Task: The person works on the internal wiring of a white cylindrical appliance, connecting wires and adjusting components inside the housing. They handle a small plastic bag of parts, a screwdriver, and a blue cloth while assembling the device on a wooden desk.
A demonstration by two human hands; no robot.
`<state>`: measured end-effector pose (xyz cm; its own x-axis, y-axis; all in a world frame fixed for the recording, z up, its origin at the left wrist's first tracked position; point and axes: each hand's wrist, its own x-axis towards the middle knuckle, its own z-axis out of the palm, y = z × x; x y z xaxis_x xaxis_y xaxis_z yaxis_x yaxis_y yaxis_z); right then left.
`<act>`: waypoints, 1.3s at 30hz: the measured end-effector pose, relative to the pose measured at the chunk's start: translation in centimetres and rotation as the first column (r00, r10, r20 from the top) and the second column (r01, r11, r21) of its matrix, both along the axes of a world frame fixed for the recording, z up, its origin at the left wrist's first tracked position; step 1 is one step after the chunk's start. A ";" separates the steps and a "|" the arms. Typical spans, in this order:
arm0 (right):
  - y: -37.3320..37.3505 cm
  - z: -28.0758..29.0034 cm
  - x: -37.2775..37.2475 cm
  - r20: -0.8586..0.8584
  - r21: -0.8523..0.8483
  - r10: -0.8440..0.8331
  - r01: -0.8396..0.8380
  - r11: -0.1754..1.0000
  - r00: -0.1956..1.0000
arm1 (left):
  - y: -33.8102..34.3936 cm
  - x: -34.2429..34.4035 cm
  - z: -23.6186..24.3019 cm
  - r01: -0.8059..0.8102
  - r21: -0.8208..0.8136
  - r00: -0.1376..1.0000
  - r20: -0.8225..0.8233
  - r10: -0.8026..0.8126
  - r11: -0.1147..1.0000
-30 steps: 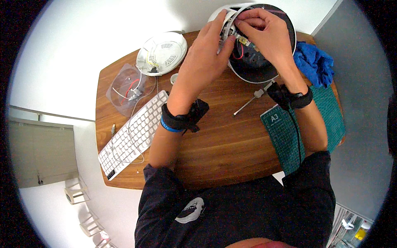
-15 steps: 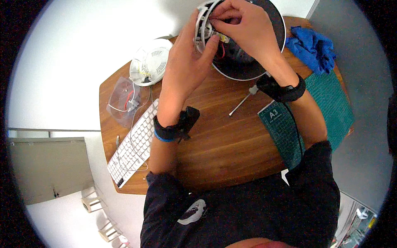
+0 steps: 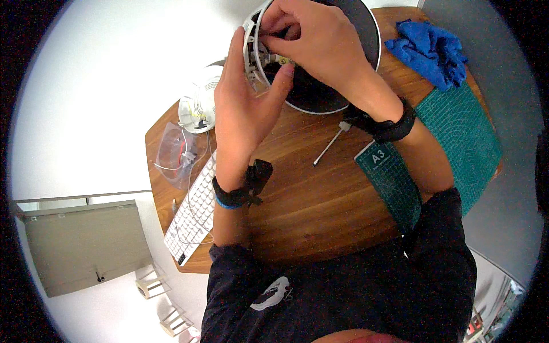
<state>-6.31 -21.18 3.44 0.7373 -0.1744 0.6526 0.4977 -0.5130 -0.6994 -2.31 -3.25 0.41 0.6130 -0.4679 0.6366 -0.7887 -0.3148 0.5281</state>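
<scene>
A round device [image 3: 337,68] with a black inside and a white rim stands tilted at the far edge of the wooden table [image 3: 309,194]. My left hand [image 3: 243,108] grips its white rim from the left side, thumb pressed against the dark inner face. My right hand [image 3: 320,40] reaches in from above and pinches a small part with wires just inside the rim. Both wrists wear black bands. The part between my fingers is mostly hidden.
A screwdriver [image 3: 329,146] lies on the wood below the device. A green cutting mat [image 3: 452,148] and a blue cloth [image 3: 429,48] sit to the right. At left are a white keyboard [image 3: 191,214], a clear bag with wires [image 3: 177,151] and a white round cover [image 3: 200,106].
The view has shifted, so the table and device sit higher and closer in the picture. Both hands stay on the device's rim; the right hand's fingers have closed tighter on the small part.
</scene>
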 end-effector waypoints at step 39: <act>-0.6 -0.8 1.4 0.304 -0.160 0.080 -0.032 0.987 0.949 | -0.3 -0.6 0.7 -0.090 0.056 0.992 0.090 0.084 0.994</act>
